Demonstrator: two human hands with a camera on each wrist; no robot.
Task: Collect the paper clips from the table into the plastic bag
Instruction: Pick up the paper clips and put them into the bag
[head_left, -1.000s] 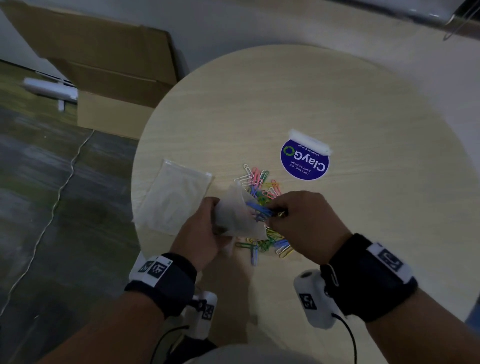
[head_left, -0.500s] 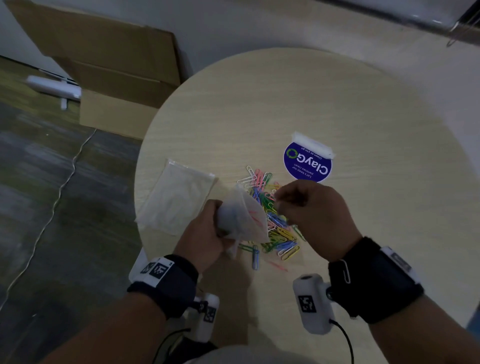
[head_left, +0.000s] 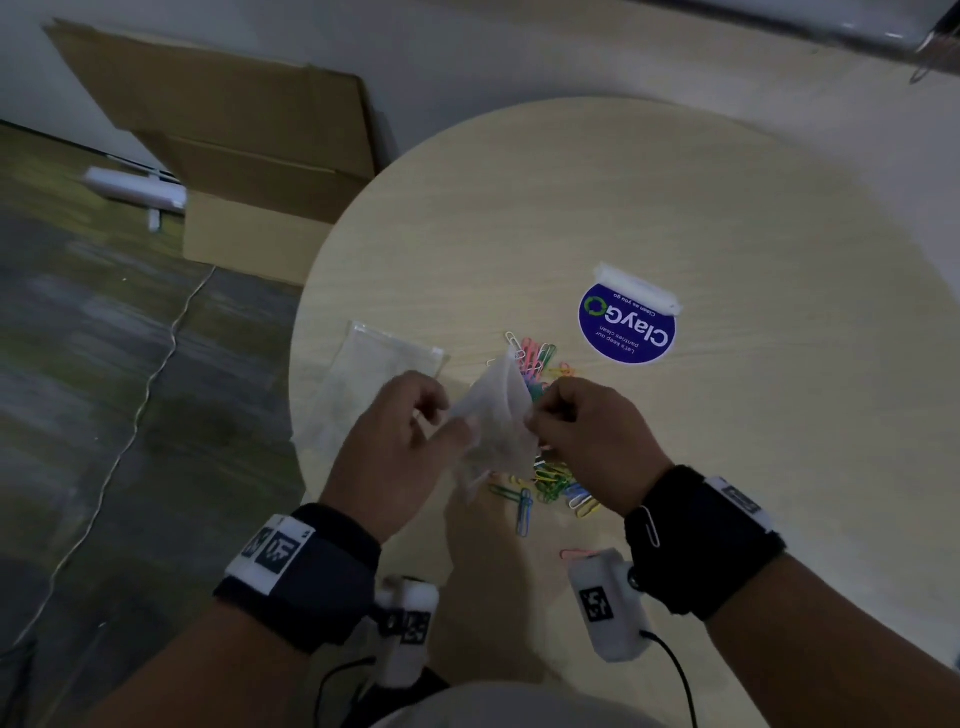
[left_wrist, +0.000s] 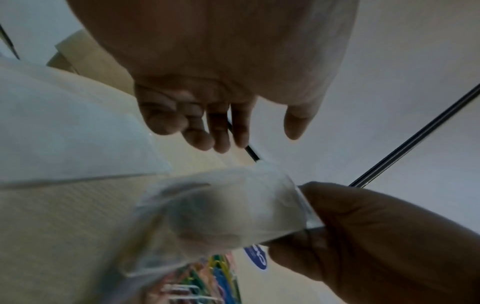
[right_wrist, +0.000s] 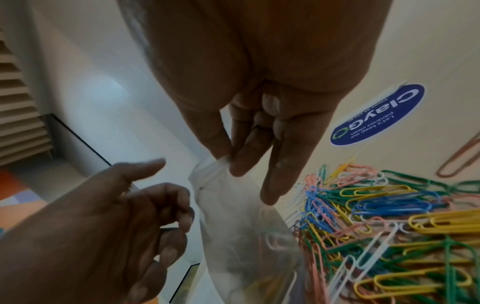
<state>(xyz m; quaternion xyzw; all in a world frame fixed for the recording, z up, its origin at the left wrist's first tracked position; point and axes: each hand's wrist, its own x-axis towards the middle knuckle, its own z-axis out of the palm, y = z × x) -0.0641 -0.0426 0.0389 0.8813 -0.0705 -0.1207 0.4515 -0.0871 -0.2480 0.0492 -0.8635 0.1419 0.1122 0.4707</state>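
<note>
Clear plastic, thin and crumpled: the bag (head_left: 496, 415) hangs at centre frame between both hands, above the near part of the clip pile. Left hand (head_left: 395, 441), left of the bag: fingers loosely curled and apart, close beside the film; in the left-wrist view they hold nothing. Right hand (head_left: 587, 436): thumb and forefinger clamped on the bag's top strip, plain in the right-wrist view. A few clips (right_wrist: 272, 246) show through the film, so some are already inside; most of the clips (head_left: 545, 467) lie on the surface in a mixed heap of blue, green, yellow, pink and white, under and beyond the bag.

Judgement: the step in hand is reopening the mouth. Left fingers should take the opposite lip and pull it wide, mouth kept upward so the contents stay in, bag low over the heap.

Surface (head_left: 675, 208): round, pale wood grain. A second flat bag (head_left: 379, 384) lies at its left edge; a blue sticker (head_left: 626, 327) right of the heap. Flattened cardboard (head_left: 234, 130) leans against the wall at upper left, and a cable (head_left: 130, 415) runs over the floor.
</note>
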